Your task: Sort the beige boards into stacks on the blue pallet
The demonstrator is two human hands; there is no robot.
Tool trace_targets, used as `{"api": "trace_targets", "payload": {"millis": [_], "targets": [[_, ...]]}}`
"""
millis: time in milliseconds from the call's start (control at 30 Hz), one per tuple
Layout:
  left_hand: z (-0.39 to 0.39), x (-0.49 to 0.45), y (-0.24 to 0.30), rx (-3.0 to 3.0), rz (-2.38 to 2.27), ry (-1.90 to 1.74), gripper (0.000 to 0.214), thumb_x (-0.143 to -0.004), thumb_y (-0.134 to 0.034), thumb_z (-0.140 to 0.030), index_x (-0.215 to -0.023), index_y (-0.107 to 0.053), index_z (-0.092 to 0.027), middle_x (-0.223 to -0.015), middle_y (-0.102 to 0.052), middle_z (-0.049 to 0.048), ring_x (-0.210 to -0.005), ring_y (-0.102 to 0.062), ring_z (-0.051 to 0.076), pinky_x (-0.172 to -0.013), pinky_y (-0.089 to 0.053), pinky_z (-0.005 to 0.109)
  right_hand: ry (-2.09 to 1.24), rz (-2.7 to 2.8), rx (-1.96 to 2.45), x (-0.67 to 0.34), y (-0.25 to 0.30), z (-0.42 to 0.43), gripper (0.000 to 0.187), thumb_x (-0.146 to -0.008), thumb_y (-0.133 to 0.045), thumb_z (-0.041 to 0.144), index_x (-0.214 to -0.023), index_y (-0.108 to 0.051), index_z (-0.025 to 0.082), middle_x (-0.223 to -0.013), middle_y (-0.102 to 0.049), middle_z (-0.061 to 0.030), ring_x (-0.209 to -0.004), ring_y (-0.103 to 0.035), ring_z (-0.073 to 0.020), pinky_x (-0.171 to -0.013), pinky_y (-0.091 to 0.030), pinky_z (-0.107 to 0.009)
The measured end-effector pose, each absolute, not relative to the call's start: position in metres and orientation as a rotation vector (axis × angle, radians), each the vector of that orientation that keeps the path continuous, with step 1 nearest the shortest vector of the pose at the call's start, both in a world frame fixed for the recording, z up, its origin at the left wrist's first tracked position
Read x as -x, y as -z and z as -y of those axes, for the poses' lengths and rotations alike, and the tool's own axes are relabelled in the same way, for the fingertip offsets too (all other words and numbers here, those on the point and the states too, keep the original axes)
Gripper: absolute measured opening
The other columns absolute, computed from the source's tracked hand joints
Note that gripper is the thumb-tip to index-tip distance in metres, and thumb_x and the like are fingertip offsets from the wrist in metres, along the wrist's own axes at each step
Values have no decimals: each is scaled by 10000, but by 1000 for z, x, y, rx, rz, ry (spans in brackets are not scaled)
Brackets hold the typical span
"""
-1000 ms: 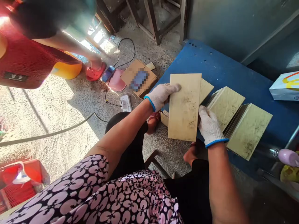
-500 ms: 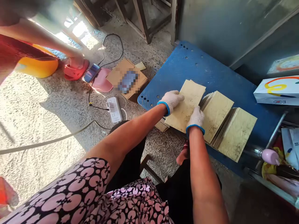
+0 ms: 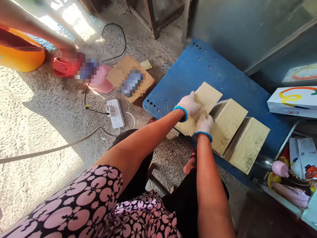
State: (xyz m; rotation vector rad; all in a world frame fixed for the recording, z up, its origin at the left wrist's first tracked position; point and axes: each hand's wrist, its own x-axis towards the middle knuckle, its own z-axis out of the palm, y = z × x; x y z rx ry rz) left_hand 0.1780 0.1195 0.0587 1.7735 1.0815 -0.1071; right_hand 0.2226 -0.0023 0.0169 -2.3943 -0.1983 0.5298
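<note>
Both my hands wear white knit gloves with blue cuffs. My left hand (image 3: 189, 104) lies on the near left edge of a pale yellow rectangular sheet (image 3: 206, 97), fingers curled over it. My right hand (image 3: 204, 124) grips the same sheet's near right edge. The sheet rests on the leftmost of three fanned stacks of similar yellow sheets (image 3: 232, 125) laid on a blue perforated board (image 3: 213, 71).
A white box with coloured loops (image 3: 293, 100) sits at the right. On the concrete floor lie a cardboard box (image 3: 130, 82), a white power strip (image 3: 114, 113) with cables, pink sandals (image 3: 99, 81) and a yellow tub (image 3: 21, 54). Another person's leg stands at top left.
The sheet I held upright in both hands has come down flat onto the left stack. The view has shifted left and downward a little.
</note>
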Motion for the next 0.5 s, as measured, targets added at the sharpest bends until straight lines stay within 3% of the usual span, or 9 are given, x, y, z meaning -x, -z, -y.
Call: {"api": "trace_targets", "payload": {"millis": [267, 500], "targets": [[-123, -174, -48, -1671, -1051, 24, 808, -704, -735, -202, -1468, -475, -165, -1362, -600, 145, -1295, -528, 325, -1036, -443, 297, -573, 106, 2435, -221, -25, -3, 253, -843, -506, 408, -648, -441, 261, -818, -649, -116, -920, -600, -311, -796, -448, -393], [-122, -164, -70, -1683, -1109, -193, 731, -842, -633, -221, -1530, -387, -204, -1476, -498, 113, -1418, -394, 316, -1127, -367, 376, -357, 278, 2402, -224, -54, 0, 324, -889, -456, 448, -646, -360, 255, -685, -503, -31, -746, -495, -207, -728, -405, -319]]}}
